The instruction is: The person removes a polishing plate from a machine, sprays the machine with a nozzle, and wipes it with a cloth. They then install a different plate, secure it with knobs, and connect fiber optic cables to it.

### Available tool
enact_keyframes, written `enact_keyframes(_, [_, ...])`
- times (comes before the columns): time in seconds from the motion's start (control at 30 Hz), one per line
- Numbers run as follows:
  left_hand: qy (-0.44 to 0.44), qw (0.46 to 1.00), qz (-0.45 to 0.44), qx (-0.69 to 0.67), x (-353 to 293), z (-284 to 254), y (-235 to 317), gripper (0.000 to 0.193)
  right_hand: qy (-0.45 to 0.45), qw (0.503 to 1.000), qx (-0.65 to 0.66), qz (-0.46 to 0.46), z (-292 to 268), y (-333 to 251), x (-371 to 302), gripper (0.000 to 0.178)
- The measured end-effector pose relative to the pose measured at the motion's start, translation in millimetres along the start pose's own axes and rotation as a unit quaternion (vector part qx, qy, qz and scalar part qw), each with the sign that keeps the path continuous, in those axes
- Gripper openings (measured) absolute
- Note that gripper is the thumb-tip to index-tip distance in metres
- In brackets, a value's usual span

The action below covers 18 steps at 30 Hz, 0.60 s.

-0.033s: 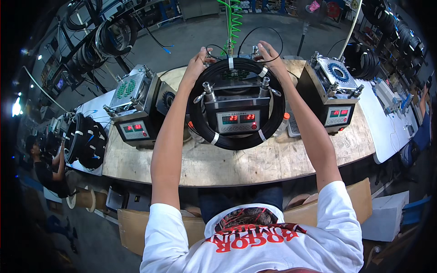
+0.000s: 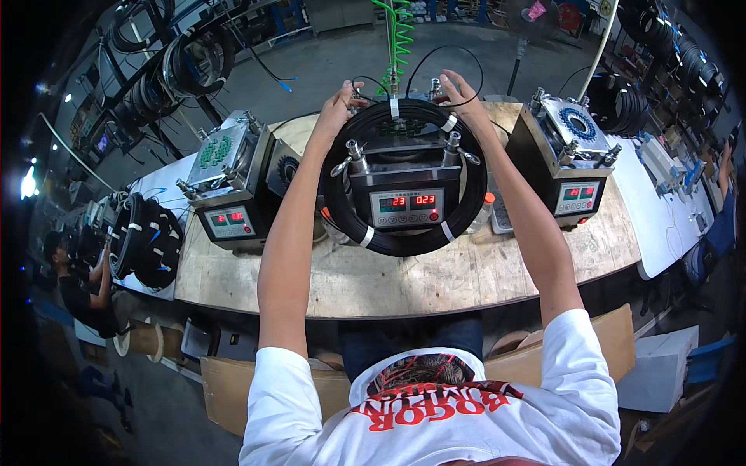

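Note:
A polishing machine (image 2: 404, 159) with a lit red digital display stands in front of me at the middle of the bench. A coil of black cable (image 2: 342, 213), bound with white ties, hangs around its front and frames the display. My left hand (image 2: 336, 111) is at the machine's far left corner, fingers bent inward; what they close on is hidden. At the far right corner my right hand (image 2: 466, 97) has its fingers raised and apart, beside a metal post (image 2: 435, 88). Thin loose cable ends (image 2: 454, 48) loop up between the hands. Green connector parts (image 2: 402, 128) show on the machine's top.
Similar machines stand at left (image 2: 225, 182) and right (image 2: 571, 151) on the wooden bench (image 2: 435, 283). An orange-capped bottle (image 2: 486, 208) is beside the coil. A green spiral air hose (image 2: 402, 31) hangs behind. More cable coils (image 2: 144, 241) lie at left, near a co-worker (image 2: 81, 279).

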<state>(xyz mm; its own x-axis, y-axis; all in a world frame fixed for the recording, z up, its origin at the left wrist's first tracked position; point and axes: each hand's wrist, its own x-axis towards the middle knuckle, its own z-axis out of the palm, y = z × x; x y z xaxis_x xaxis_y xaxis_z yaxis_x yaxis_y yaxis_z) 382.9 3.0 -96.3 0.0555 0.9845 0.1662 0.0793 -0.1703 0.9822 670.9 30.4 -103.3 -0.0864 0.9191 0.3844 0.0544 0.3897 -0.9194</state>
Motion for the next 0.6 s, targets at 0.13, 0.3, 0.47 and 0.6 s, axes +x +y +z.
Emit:
enact_keyframes(0.13, [0.008, 1.000, 0.005, 0.028, 1.1, 4.8, 1.4, 0.060, -0.005, 1.000, 0.026, 0.012, -2.8, -2.1, -2.3, 0.069])
enact_keyframes(0.3, [0.006, 0.999, 0.018, 0.037, 4.3, 2.4, -3.9, 0.057, -0.006, 0.999, 0.028, 0.022, -4.9, -1.5, -1.0, 0.070])
enact_keyframes(0.47, [-0.038, 0.999, 0.016, 0.015, 1.6, 3.8, -0.3, 0.052, -0.008, 0.999, 0.015, 0.037, -4.7, -1.2, -1.8, 0.069])
enact_keyframes(0.6, [-0.017, 0.999, 0.030, 0.030, 1.2, 4.7, 0.7, 0.055, -0.019, 0.999, -0.012, 0.045, -6.4, -0.9, 0.4, 0.069])
